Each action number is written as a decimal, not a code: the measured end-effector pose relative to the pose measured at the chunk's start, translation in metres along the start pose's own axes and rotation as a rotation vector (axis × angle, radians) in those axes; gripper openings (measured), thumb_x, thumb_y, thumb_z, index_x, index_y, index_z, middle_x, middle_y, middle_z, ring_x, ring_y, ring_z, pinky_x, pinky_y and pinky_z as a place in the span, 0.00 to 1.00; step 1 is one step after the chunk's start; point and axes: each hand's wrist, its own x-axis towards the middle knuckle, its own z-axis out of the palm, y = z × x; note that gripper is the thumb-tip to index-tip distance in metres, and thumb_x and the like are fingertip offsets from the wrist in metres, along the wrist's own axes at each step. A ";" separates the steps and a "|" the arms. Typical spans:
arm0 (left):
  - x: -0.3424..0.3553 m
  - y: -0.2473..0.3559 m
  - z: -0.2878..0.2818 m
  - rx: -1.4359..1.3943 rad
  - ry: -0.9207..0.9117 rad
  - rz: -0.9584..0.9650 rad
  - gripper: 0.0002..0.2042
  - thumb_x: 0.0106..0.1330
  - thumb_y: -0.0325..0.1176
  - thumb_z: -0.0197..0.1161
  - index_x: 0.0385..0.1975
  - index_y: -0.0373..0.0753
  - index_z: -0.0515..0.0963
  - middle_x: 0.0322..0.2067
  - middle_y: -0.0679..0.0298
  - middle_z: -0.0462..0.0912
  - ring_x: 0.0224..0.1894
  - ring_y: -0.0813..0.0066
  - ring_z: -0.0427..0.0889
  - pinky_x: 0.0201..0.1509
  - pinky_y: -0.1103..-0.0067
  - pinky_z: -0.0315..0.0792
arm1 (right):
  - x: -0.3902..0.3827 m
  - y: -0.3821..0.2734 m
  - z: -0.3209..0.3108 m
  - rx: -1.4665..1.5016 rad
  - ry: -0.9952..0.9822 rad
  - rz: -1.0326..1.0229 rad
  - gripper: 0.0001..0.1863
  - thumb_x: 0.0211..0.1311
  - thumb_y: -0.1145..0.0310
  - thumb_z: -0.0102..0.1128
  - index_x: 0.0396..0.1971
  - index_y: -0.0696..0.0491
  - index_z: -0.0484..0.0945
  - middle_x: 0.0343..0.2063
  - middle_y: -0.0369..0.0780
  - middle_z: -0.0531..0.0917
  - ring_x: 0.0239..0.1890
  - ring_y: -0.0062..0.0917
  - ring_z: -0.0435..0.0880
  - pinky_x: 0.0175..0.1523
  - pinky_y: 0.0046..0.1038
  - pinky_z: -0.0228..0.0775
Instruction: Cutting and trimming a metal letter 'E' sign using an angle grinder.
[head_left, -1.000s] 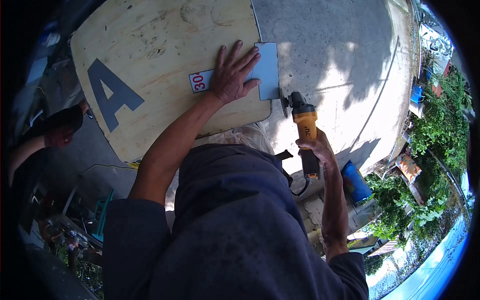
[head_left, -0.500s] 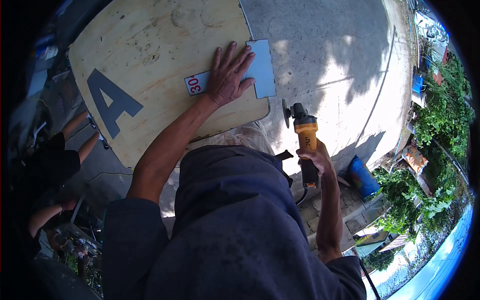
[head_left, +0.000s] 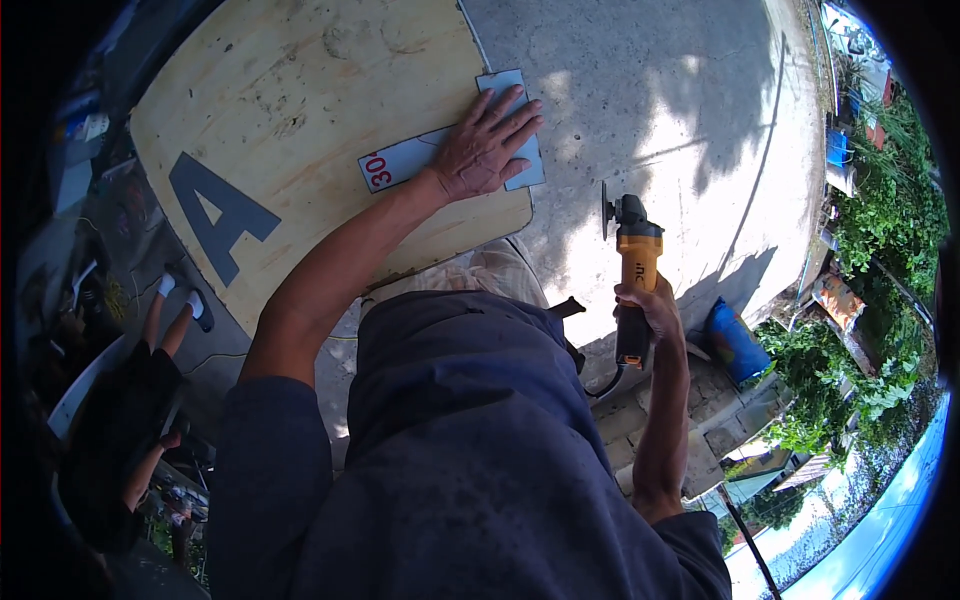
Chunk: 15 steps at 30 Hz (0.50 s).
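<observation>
My left hand (head_left: 482,150) lies flat with fingers spread on a pale, T-shaped flat piece (head_left: 408,160) near the right edge of a plywood board (head_left: 340,90). The crossbar of that piece reaches past the board's edge, and its stem carries red print. My right hand (head_left: 655,305) is wrapped round the body of a yellow and black angle grinder (head_left: 638,265). The grinder is held off to the right of the board, its disc (head_left: 605,211) upright and apart from the pale piece. Whether the disc spins cannot be told.
A dark grey letter-shaped cut-out (head_left: 225,215) lies on the board's left part. Another person (head_left: 120,410) is at the left, beyond the board. A blue sack (head_left: 737,342) lies at the right near concrete blocks (head_left: 690,420) and green plants (head_left: 885,250). The grinder's cord (head_left: 607,388) trails below it.
My left hand has slid right along the pale piece, onto its crossbar. The grinder has moved right, away from the board. At the left, the other person has shifted and shows more.
</observation>
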 end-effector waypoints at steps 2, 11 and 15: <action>0.002 0.002 -0.003 -0.031 0.048 -0.054 0.33 0.70 0.50 0.59 0.71 0.40 0.66 0.76 0.60 0.58 0.79 0.51 0.49 0.80 0.53 0.45 | 0.002 0.003 -0.001 -0.061 0.038 -0.010 0.28 0.43 0.64 0.74 0.45 0.59 0.74 0.28 0.40 0.82 0.25 0.26 0.84 0.33 0.31 0.82; -0.041 -0.005 -0.014 -0.048 0.175 -0.232 0.31 0.72 0.46 0.57 0.70 0.32 0.65 0.74 0.52 0.61 0.78 0.49 0.54 0.78 0.52 0.48 | 0.019 -0.050 0.042 -0.481 0.252 -0.291 0.33 0.42 0.56 0.74 0.46 0.60 0.74 0.32 0.46 0.85 0.31 0.33 0.86 0.39 0.33 0.80; -0.046 -0.007 -0.010 -0.020 0.148 -0.243 0.29 0.74 0.43 0.56 0.71 0.35 0.65 0.74 0.55 0.61 0.78 0.52 0.55 0.79 0.54 0.46 | 0.040 -0.089 0.061 -0.578 0.253 -0.412 0.32 0.44 0.56 0.75 0.46 0.59 0.74 0.32 0.46 0.85 0.31 0.32 0.87 0.38 0.33 0.81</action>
